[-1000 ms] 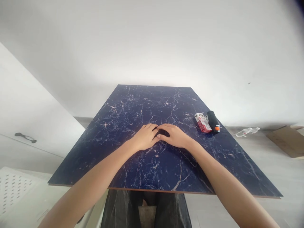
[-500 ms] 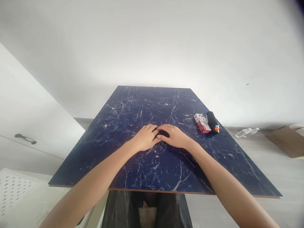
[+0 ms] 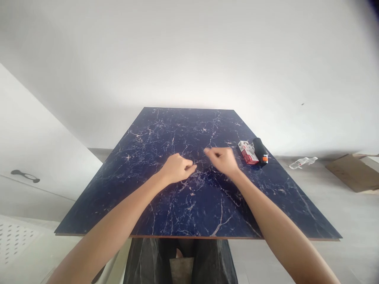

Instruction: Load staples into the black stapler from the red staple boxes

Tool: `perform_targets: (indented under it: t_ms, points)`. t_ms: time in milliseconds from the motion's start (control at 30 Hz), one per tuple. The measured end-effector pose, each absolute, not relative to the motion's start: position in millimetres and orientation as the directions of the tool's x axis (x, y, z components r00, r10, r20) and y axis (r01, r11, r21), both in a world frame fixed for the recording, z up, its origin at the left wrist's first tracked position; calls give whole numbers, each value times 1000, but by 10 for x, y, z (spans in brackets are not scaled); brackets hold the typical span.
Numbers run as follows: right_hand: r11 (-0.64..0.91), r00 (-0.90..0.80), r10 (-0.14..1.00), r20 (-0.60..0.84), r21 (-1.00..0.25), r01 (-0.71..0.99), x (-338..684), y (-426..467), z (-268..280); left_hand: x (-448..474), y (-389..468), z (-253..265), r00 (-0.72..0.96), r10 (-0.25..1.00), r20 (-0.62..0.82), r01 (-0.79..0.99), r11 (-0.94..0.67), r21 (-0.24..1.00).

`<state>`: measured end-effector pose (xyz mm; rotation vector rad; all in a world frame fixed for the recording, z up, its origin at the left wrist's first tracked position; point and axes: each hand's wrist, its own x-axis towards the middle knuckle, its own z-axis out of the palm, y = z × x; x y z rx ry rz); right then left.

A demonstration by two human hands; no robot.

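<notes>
Above the middle of the blue marbled table (image 3: pixel 177 134), my left hand (image 3: pixel 177 167) is closed, its fingers curled under and the thumb pointing right. To its right, with a gap between them, my right hand (image 3: pixel 222 159) is also closed, knuckles up and fingers folded in. What either hand holds, if anything, is hidden by the fingers or too small to make out. Just right of my right hand lies a red and white box (image 3: pixel 248 152). Beside that box lies a black cylindrical object (image 3: pixel 260 151) with an orange patch at its near end.
A white wall (image 3: pixel 189 59) rises behind the table's far edge. On the floor to the right are a clear plastic bottle (image 3: pixel 302 162) and a cardboard box (image 3: pixel 352 171). At the left stands a white cabinet with a dark handle (image 3: pixel 25 176).
My hands were together with fingers stretched and touching over a dark patch. Now they have moved apart, and both have curled closed. The box and black cylinder have stayed on the table.
</notes>
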<state>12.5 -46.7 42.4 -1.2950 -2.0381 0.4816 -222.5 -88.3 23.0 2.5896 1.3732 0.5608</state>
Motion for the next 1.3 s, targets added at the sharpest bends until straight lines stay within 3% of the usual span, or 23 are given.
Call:
perform_targets:
  t_ms: [100,167,267,367,433,500,567,633,700,767,833,900,1067,1200,1300]
  points:
    - [279,159,807,568,-605,745,557,-262,508,-2212,-891,268,453,838,306,758,-542,362]
    - [168,250,765,594,-558,813,824,-150,509,-2189,-906,260,467,832,299,740,-553,383]
    - [194,115,802,586,-438,878,936,-91,420,-2143,-918,206,491,832,259,735,-555,389]
    - [412,-187,839,510,-373,832,704,-123,306,-2124,-903,158,490,836,246,742,-548,386]
    - [549,-339,785,519,-329,768,534,-143,271,-2142,-884,147,479,834,273,740,-552,385]
    - [560,-326,743,585,-275,782,499,-137,282,-2174,-864,147,465,832,303,739,-553,384]
    - [403,-114,737,666,-297,866,644,-101,319,-2202,-848,147,450,836,314,748,-545,379]
    - [159,205,698,686,-428,890,924,-49,354,-2211,-842,145,430,842,325,762,-531,370]
    - [-45,449,672,589,-572,819,1240,5,367,-2203,-846,147,419,844,335,774,-524,355]
    - [-214,530,769,357,-638,740,1494,51,351,-2190,-856,158,409,845,344,786,-518,338]
    - [-308,459,880,122,-590,746,1628,84,320,-2188,-864,176,375,856,357,803,-492,336]
    - [-315,378,925,19,-517,796,1636,100,290,-2205,-864,198,321,873,368,820,-451,352]
    - [-216,278,958,73,-455,864,1267,72,265,-2268,-856,203,233,901,367,827,-382,412]
    - [-122,217,968,124,-522,844,732,35,264,-2247,-828,117,196,905,378,798,-371,474]
    - [-49,165,976,144,-592,804,184,20,286,-2245,-737,71,63,946,319,723,-264,639]
